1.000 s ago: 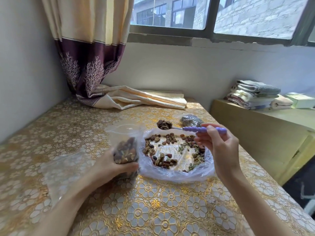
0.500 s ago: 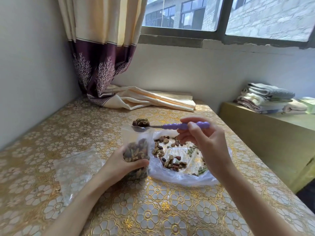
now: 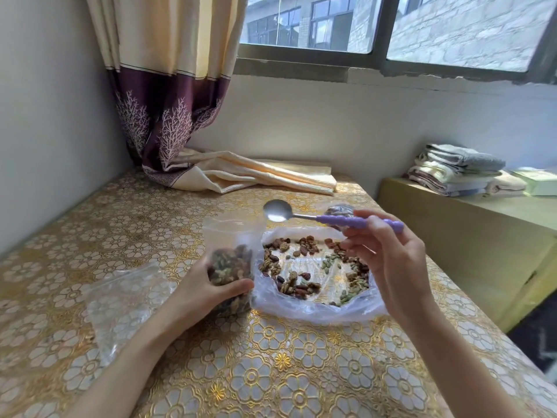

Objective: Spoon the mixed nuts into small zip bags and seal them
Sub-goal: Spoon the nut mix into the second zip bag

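Spoon (image 3: 277,210) now emptied, above zip bag (image 3: 232,257) mouth, table edge (image 3: 422,267) rightward.

One camera only — worn on my head, looking forward and down across the table (image 3: 271,372) from close above. My left hand (image 3: 199,292) enters from 7 o'clock, my right hand (image 3: 388,267) from 5 o'clock; the window (image 3: 376,55) fills 12 to 2 o'clock.

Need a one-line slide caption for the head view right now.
Left hand holds a nut-filled zip bag open while the right hand holds an empty purple-handled spoon above it.
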A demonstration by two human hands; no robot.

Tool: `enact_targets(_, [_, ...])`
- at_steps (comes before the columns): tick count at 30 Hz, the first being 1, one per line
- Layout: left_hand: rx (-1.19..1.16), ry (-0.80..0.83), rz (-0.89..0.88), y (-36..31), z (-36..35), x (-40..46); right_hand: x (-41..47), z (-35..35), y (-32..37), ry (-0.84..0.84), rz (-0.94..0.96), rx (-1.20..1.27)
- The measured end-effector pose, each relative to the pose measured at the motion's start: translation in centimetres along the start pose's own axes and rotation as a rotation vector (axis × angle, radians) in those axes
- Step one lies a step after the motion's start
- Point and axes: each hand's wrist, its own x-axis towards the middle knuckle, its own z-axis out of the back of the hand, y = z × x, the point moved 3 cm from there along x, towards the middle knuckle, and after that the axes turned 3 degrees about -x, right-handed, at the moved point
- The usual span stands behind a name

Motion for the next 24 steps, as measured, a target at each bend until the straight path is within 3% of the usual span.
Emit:
enact_targets(7, [0.006,0.000,-0.005,0.0,-0.2,0.0,-2.0,7.0,-2.5,-0.358,-0.095,-0.184])
enact_targets(15, [0.011,-0.053,-0.007,0.3,-0.2,0.2,-3.5,9.9,-3.9,-0.456,-0.196,-0.268])
enact_targets(24, [0.028,-0.041,-0.005,0.1,-0.2,0.0,-4.1,9.5,-2.9,-0.479,-0.006,-0.492])
